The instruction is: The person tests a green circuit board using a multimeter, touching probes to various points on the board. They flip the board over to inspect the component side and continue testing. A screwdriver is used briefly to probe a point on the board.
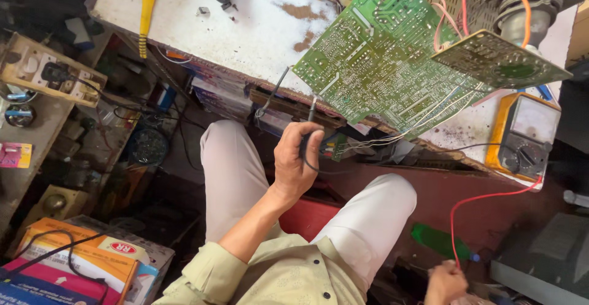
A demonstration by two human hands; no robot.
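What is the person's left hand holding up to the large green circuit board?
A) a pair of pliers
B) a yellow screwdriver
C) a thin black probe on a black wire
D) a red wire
C: the left hand grips a thin black probe whose tip points at the edge of the large green circuit board; the red wire runs to the right hand.

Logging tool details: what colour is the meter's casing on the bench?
Yellow-orange, with a dark dial face; the meter shows best in the head view.

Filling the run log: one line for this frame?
left hand: holds black probe at green circuit board | right hand: grips red lead | yellow multimeter: on bench
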